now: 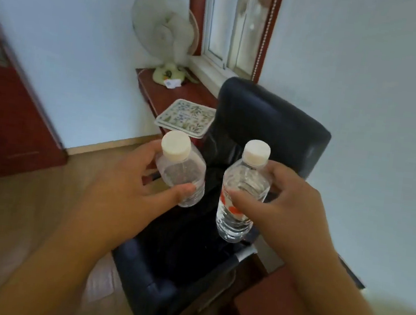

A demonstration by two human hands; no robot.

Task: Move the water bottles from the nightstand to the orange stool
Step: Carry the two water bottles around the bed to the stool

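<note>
Bottles in both hands: the left hand (pixel 130 187) grips a clear water bottle (pixel 181 170), thumb across its front, and the right hand (pixel 287 203) grips a red-labelled water bottle (pixel 241 200); both white-capped, held in the air above a dark chair (pixel 271 123).

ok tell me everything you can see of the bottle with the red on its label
The bottle with the red label is clear ribbed plastic with a white screw cap, closed. It looks filled with water. The right hand grips its upper body, thumb across the label, holding it roughly upright in the air above a dark chair.
</note>
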